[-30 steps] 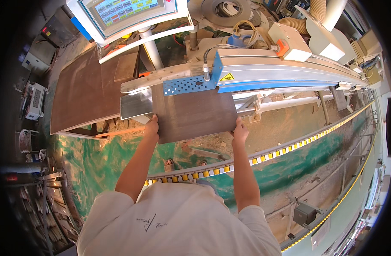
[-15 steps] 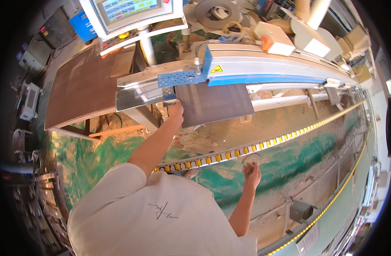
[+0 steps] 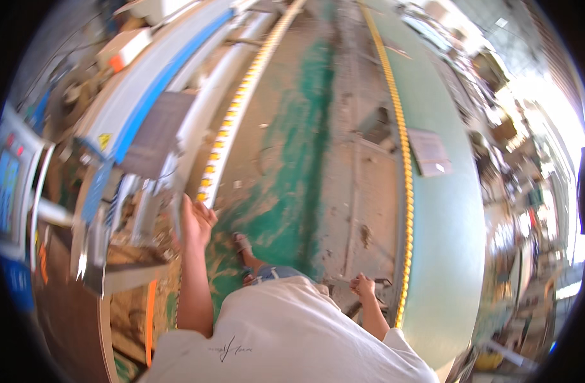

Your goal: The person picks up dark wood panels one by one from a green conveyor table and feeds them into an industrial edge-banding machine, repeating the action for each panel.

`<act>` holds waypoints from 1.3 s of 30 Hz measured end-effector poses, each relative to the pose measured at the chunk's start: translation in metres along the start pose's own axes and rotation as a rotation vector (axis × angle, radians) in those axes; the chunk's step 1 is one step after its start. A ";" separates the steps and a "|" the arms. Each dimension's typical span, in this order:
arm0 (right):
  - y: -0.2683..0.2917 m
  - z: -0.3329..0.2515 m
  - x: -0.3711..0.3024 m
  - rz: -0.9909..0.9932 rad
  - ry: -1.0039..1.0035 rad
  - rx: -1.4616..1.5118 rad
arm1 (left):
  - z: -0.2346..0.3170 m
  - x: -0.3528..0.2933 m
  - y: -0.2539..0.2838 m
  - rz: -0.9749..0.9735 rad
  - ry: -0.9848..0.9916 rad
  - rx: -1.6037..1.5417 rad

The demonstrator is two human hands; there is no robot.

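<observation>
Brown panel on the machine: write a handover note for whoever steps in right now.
Left hand: open, at the near edge of the machine bed, by the flat brown rectangular panel; whether it touches is unclear.
Right hand: loosely closed at the person's side, holding nothing visible.
Panel lies flat under the long white-and-blue machine rail.
Done: panel on the bed.
Left: not judgeable from this view; picture is blurred.

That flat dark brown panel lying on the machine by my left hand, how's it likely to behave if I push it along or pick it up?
The flat dark brown panel looks rigid: it lies flat with straight edges, so it probably won't flop. Thin and broad, it likely slides easily along the white and blue machine rail and cannot roll. The left hand is near its edge; lifting by one edge alone might tip it.
</observation>
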State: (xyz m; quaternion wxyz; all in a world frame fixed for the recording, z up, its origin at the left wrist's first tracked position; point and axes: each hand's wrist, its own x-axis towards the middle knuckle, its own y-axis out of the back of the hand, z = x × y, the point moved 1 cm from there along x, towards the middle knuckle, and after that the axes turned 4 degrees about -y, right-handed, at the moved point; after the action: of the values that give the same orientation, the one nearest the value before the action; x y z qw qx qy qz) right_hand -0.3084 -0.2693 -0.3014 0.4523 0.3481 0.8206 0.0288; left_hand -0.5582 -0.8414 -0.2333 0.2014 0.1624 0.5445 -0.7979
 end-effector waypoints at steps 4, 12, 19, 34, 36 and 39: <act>0.058 0.025 -0.020 0.050 0.015 -0.035 | -0.149 -0.038 0.046 -0.300 0.479 0.627; 0.102 -0.041 -0.041 0.104 0.459 0.167 | -0.160 -0.093 0.247 -0.016 0.356 1.068; 0.176 -0.081 -0.006 0.345 0.690 0.265 | -0.189 -0.118 0.225 0.043 0.645 1.245; 0.325 -0.017 0.116 0.545 0.737 -0.251 | -0.680 -0.205 -0.233 -1.370 -0.291 1.850; 0.329 -0.020 0.115 0.565 0.760 -0.370 | -0.722 -0.212 -0.247 -1.362 -0.460 1.903; 0.330 -0.018 0.110 0.521 0.727 -0.344 | -0.775 -0.207 -0.260 -1.338 -0.432 2.157</act>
State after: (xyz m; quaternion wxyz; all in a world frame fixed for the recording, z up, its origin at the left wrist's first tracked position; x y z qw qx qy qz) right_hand -0.1804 0.0510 -0.2511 0.1649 0.4298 0.7942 0.3967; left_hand -0.4773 -0.0022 -0.1999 -0.3846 -0.1928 -0.4412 -0.7876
